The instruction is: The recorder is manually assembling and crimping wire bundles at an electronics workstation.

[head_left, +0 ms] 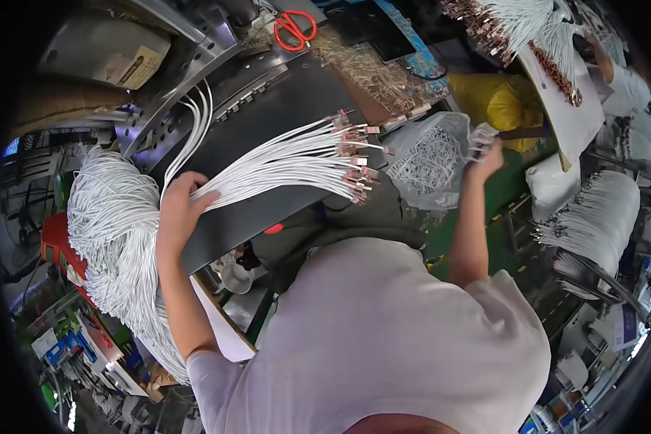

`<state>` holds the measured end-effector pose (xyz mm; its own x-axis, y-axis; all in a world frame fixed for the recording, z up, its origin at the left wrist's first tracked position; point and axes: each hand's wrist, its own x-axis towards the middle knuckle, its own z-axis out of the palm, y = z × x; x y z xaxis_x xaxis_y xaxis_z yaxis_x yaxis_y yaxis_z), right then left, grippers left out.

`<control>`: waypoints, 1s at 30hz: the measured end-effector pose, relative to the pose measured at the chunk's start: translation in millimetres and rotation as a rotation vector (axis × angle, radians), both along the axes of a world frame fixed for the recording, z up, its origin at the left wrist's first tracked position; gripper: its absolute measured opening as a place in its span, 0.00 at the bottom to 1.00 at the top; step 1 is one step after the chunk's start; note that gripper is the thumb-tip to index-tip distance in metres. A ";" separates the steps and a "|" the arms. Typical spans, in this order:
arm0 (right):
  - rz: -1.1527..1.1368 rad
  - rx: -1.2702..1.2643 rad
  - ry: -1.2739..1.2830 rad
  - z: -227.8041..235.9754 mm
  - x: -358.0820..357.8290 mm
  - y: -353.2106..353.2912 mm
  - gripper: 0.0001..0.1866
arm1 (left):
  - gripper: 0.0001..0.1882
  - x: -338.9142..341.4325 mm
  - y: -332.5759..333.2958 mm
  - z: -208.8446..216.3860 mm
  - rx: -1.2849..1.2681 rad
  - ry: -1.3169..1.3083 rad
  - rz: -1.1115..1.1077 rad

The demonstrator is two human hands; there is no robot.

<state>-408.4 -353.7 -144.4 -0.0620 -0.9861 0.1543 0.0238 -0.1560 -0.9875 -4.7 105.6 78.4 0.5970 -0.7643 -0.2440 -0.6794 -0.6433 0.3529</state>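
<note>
White cables (296,155), red scissors (294,29), plastic bag (427,155)

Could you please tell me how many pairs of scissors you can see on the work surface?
1: the red-handled scissors lie at the far edge of the bench, beyond the dark board. Others may be hidden under the clutter.

Left hand (183,205) on fanned white cables (289,155)
</note>
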 end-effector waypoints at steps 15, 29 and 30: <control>0.921 -0.761 0.434 176.4 149.2 140.7 0.30 | 0.21 -60.5 -87.6 2.9 0.004 0.040 -0.105; 1.256 -1.143 0.949 237.7 280.0 191.8 0.25 | 0.11 -16.9 -1.1 -27.4 -0.444 -0.158 0.001; 1.389 -1.060 0.875 230.9 281.7 195.3 0.22 | 0.11 -14.6 0.0 -29.9 -0.495 -0.110 0.119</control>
<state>-126.8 -158.4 86.5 0.9596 0.2218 0.1731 0.2685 -0.9055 -0.3287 -19.3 105.6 48.4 0.6885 -0.6976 0.1982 -0.6619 -0.4928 0.5648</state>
